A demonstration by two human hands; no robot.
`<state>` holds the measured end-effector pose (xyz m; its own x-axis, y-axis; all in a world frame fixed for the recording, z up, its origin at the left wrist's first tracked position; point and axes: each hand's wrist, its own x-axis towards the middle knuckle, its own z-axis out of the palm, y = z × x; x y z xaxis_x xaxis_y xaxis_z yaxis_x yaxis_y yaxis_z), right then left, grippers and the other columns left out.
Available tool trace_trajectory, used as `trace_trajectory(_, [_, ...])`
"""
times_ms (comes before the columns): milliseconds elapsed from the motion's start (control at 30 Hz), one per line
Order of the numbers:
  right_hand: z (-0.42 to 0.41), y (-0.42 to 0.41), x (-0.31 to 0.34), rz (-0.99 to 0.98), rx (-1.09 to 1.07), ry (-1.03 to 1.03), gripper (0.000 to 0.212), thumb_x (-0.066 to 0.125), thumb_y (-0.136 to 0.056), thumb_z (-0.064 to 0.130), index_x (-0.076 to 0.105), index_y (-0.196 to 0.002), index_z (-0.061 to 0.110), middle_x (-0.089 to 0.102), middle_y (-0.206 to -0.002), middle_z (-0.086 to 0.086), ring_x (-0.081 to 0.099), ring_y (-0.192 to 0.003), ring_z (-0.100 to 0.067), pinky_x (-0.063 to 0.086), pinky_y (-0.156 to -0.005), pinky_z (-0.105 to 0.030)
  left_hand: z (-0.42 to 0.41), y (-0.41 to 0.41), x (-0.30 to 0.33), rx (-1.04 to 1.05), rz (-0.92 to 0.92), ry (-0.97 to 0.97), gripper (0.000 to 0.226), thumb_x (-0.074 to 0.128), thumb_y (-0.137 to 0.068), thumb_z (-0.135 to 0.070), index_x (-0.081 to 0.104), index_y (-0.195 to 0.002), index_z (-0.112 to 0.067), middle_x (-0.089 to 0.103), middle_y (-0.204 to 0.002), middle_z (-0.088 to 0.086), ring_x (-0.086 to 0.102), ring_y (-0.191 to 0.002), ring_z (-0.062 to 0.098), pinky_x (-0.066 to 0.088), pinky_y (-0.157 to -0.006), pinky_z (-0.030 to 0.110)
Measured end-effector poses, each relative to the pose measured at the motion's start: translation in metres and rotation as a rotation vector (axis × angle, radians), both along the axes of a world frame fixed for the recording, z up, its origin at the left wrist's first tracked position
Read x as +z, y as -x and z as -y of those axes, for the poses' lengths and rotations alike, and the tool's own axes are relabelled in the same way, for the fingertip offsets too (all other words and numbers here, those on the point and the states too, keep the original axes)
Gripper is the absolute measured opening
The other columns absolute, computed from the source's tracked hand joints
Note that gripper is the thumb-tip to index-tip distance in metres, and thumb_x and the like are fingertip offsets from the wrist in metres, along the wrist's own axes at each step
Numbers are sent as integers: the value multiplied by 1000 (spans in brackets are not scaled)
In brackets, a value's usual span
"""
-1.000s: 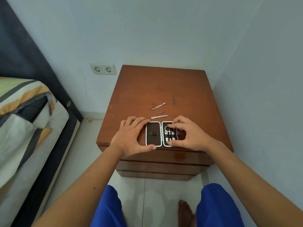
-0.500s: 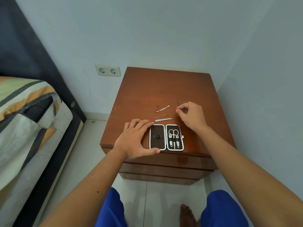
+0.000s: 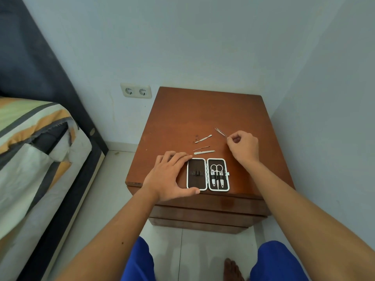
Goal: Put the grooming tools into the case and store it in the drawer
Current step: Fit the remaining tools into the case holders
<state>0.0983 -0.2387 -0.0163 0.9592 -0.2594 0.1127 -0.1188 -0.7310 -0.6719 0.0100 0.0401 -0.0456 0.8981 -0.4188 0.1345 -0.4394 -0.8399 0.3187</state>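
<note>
The case [image 3: 207, 174] lies open and flat near the front edge of the wooden table [image 3: 203, 114], its right half holding small scissors and two other tools under straps. The left hand [image 3: 170, 175] rests spread against the case's left side, thumb along its front corner. The right hand [image 3: 242, 146] is curled, fingertips pinching the near end of the tweezers [image 3: 220, 132], whose tips point back and left. Three loose tools lie just behind the case: a spatula-ended pusher [image 3: 203, 138], a thin pick [image 3: 201, 148] and a flat file [image 3: 204, 152]. The table's back half is bare wood; walls close in behind and to the right, a bed [image 3: 36, 142] stands on the left
</note>
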Motion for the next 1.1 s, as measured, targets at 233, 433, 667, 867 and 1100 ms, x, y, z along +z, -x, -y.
trace_trajectory(233, [9, 20, 0, 37, -39, -504, 3, 78, -86, 25, 81, -86, 24, 78, -83, 5, 70, -79, -11, 59, -84, -34, 0, 1, 0, 3, 7, 6, 108, 51, -75, -98, 39, -159, -31, 41, -158, -15, 31, -141, 14, 28, -117, 40])
trace_trajectory(433, [5, 29, 22, 19, 69, -1073, 10, 72, -96, 5, 73, -104, 0, 80, -99, -18, 76, -90, -28, 64, -89, -35, 1, 2, 1, 6, 10, -10, 108, 51, -76, -98, 38, -159, -31, 41, -159, -15, 30, -142, 14, 28, -115, 38])
trace_trajectory(667, [-8, 24, 28, -46, 123, -1047, 22, 71, -96, 6, 71, -117, -3, 80, -99, -18, 76, -80, -22, 65, -80, -30, 1, 2, 2, 6, 9, 2, 108, 51, -76, -98, 39, -159, -31, 42, -158, -15, 31, -141, 14, 27, -114, 36])
trace_trajectory(867, [-22, 28, 18, -182, 286, -943, 33, 78, -88, -3, 70, -120, 1, 77, -96, -18, 75, -84, -22, 63, -83, -28, 1, 3, 2, 8, 2, -13, 108, 53, -75, -97, 38, -159, -31, 41, -158, -16, 31, -141, 15, 25, -114, 36])
trace_trajectory(1100, [-37, 25, 9, -264, 371, -629, 30, 81, -88, 2, 67, -115, 2, 78, -95, -22, 76, -79, -24, 63, -82, -31, 2, 1, 2, 6, 7, -9, 107, 54, -75, -96, 39, -158, -31, 41, -157, -16, 31, -140, 15, 25, -113, 36])
